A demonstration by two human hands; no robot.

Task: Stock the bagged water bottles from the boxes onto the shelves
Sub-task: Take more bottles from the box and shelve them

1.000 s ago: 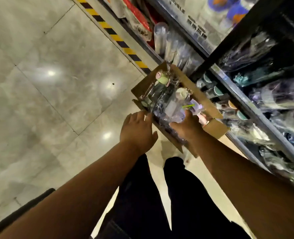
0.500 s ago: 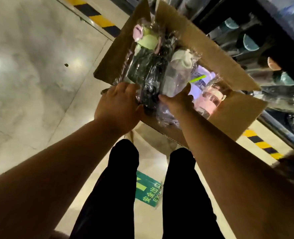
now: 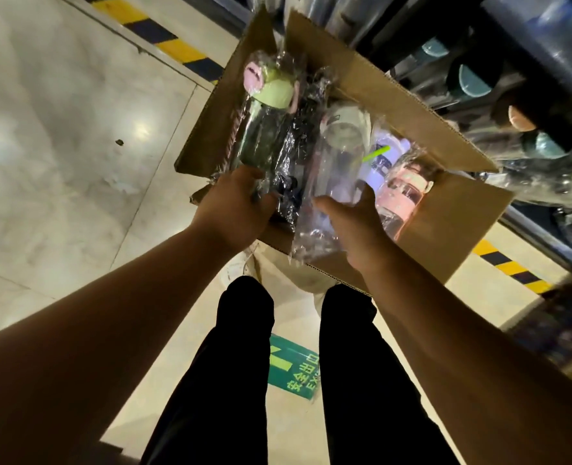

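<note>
- The left hand (image 3: 236, 209) has its fingers curled round the bottom of the green-lidded bottle (image 3: 264, 129). The fingertips are hidden by crinkled wrap.
- The right hand (image 3: 355, 226) has its thumb spread wide and its fingers curled behind the white-lidded bottle (image 3: 340, 152), gripping it through the bag.
- Both bottles lie in the open cardboard box (image 3: 395, 92) on the floor (image 3: 59, 146), just beside the shelves (image 3: 533, 45).
- A pink bottle (image 3: 402, 193) lies by the right hand.
- The dark bagged item between the 2 hands is hard to make out.
</note>
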